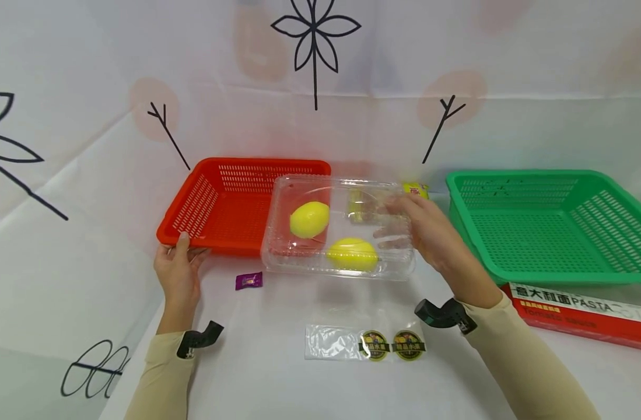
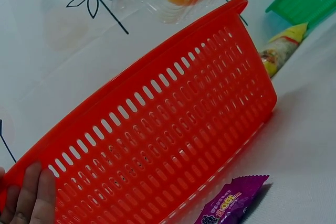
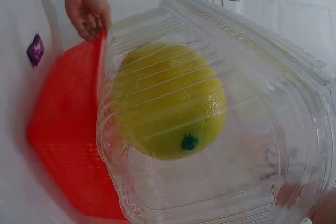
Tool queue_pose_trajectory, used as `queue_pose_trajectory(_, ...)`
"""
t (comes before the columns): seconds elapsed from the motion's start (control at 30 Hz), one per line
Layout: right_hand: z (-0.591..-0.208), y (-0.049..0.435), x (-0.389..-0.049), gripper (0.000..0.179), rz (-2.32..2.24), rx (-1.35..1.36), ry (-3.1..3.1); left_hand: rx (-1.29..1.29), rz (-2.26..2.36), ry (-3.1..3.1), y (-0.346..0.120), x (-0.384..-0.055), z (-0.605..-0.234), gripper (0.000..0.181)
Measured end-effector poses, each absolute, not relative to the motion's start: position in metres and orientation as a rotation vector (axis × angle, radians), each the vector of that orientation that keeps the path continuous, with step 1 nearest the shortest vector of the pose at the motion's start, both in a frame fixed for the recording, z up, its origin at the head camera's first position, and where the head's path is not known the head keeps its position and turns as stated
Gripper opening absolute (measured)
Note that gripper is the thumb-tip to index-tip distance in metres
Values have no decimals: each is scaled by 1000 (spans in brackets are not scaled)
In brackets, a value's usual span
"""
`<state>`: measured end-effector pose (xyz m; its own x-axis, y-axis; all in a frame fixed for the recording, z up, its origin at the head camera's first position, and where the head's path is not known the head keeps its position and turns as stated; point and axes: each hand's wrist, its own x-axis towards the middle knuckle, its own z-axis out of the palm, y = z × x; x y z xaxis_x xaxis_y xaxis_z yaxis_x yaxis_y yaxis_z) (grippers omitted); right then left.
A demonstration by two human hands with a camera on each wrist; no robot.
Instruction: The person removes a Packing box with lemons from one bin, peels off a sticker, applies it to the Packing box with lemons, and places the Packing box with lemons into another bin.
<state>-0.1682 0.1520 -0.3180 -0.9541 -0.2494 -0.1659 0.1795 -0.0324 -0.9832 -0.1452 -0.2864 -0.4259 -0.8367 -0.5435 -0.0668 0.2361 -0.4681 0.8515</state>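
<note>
Partly out of my sight
In the head view, the pasta box (image 1: 577, 315) is cut off toward four o'clock; my right fingers (image 1: 401, 203) hide part of the yellow packet (image 1: 417, 189).

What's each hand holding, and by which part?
The left hand grips the red basket by its near rim, by the left corner. The right hand holds the clear container by its right end.

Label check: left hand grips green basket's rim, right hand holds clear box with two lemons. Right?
Not green: the left hand grips the red basket's rim, as the head view shows; the right hand holds the clear box with two lemons.
</note>
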Motion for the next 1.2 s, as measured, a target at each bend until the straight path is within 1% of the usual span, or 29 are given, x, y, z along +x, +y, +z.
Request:
queue_pose_trajectory(0.3,-320,159,-166,57,-2062,-79,1965,462,-2291,-1279,-288,-144,-427,51)
queue_pose_trajectory(0.5,-320,163,-165,60,-2080,-49,1947,466,-2297,-1278,-289,-145,-426,52)
queue_pose_trajectory(0.63,-322,166,-165,57,-2080,-32,1962,451,-2305,-1271,-288,-146,-427,52)
queue_pose_trajectory(0.9,-326,175,-164,41,-2105,-71,1970,451,-2313,-1256,-287,-147,-428,53)
queue_pose_trajectory(1.2,-327,185,-161,45,-2099,-53,1985,452,-2295,-1267,-287,-147,-428,51)
